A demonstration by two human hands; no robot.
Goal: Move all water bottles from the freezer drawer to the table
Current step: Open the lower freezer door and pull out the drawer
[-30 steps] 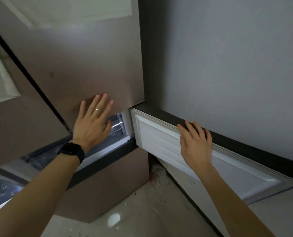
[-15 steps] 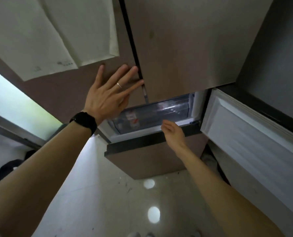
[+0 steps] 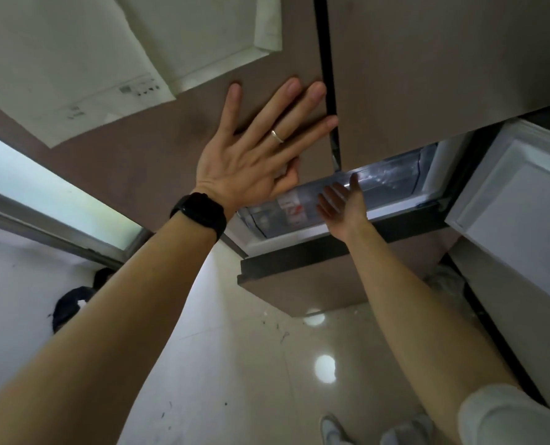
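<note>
Left hand (image 3: 251, 155): you had it flat against the brown upper door (image 3: 139, 162), fingers straight and spread, grasping nothing; black watch (image 3: 200, 213) at the wrist, ring (image 3: 277, 136) on one finger. Right hand (image 3: 342, 200): you held it palm up, fingers relaxed and empty, just before the clear freezer drawer (image 3: 392, 171). Water bottles (image 3: 291, 207): lay inside that drawer, blurred behind its front. Lower door (image 3: 508, 213): stood open at your right.

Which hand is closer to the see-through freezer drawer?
Right. The right hand is just in front of the freezer drawer; the left hand rests flat on the fridge door above it.
</note>
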